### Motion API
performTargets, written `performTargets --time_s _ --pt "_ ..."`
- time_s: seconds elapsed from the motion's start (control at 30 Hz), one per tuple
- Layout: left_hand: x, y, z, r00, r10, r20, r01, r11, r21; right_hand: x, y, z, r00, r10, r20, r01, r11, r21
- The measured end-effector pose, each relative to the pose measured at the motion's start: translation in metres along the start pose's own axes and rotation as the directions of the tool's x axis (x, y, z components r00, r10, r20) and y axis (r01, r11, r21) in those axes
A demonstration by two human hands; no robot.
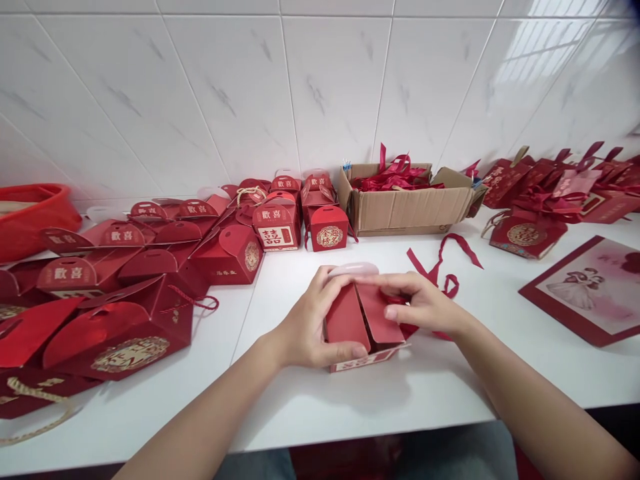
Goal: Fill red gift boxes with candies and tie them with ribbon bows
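A small red gift box (pixel 345 321) sits on the white table in front of me, its two top flaps folded inward with a narrow gap between them. My left hand (pixel 315 327) wraps round its left side, thumb along the near edge and fingers at the far side. My right hand (pixel 425 303) grips the right flap, with the thumb on top and the fingers reaching across the far edge. A pale, glossy rounded piece (pixel 354 268) stands up at the back of the box. Behind my right hand, a dark red ribbon (pixel 434 273) lies curled, partly hidden by the hand.
Several finished red boxes (pixel 227 253) crowd the left side. At the back stands a cardboard box (pixel 410 212) full of red ribbons. On the right are red bags (pixel 527 233) and a card with a couple drawing (pixel 590 293). A red basin (pixel 40 220) is far left.
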State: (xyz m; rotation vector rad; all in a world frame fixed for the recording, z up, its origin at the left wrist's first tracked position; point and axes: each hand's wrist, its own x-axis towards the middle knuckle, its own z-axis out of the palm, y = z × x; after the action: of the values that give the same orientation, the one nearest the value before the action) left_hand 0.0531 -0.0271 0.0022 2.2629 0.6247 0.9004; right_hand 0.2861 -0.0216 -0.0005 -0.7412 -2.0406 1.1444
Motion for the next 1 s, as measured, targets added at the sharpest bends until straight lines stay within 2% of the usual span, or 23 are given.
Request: performTargets --time_s 0.1,0.23,0.33,0.4,0.47,0.57,0.67,0.83,1.0 --pt "-0.001 -0.001 0.002 1.000 0.027 0.005 -0.026 0.997 -0.079 -0.002 -0.003 0.001 0.995 -0.054 0.079 0.058 0.997 -0.054" --pt "-0.005 -0.003 0.007 0.997 -0.007 -0.076 -0.015 0.960 -0.278 -0.003 -0.008 0.002 0.999 -0.028 0.045 0.030 0.998 -0.052" --pt "-0.008 -0.002 0.011 0.992 -0.070 -0.108 0.024 0.925 -0.380 -0.004 -0.012 0.002 0.994 -0.070 0.083 0.081 0.986 -0.144" --pt "-0.009 -0.002 0.014 0.991 -0.066 -0.119 0.009 0.905 -0.425 -0.006 -0.014 0.003 0.987 -0.101 0.127 0.123 0.976 -0.181" --pt "-0.010 -0.002 0.017 0.990 -0.033 -0.140 -0.034 0.890 -0.456 -0.007 -0.015 0.004 0.989 -0.103 0.104 0.115 0.986 -0.119" --pt "-0.011 -0.007 0.024 0.981 0.006 -0.192 -0.096 0.881 -0.463 -0.008 -0.013 0.004 1.000 -0.016 0.005 0.016 0.995 0.095" --pt "-0.011 -0.012 0.029 0.963 0.049 -0.264 -0.166 0.882 -0.440 -0.008 -0.011 0.003 0.999 0.043 0.013 -0.045 0.974 0.223" --pt "-0.011 -0.017 0.034 0.941 0.131 -0.313 -0.252 0.887 -0.387 -0.011 -0.018 -0.002 0.998 0.001 0.060 -0.015 0.972 0.234" --pt "-0.016 -0.015 0.039 0.924 0.089 -0.371 -0.226 0.911 -0.344 -0.017 -0.031 -0.004 0.995 -0.032 0.095 0.008 0.970 0.244"
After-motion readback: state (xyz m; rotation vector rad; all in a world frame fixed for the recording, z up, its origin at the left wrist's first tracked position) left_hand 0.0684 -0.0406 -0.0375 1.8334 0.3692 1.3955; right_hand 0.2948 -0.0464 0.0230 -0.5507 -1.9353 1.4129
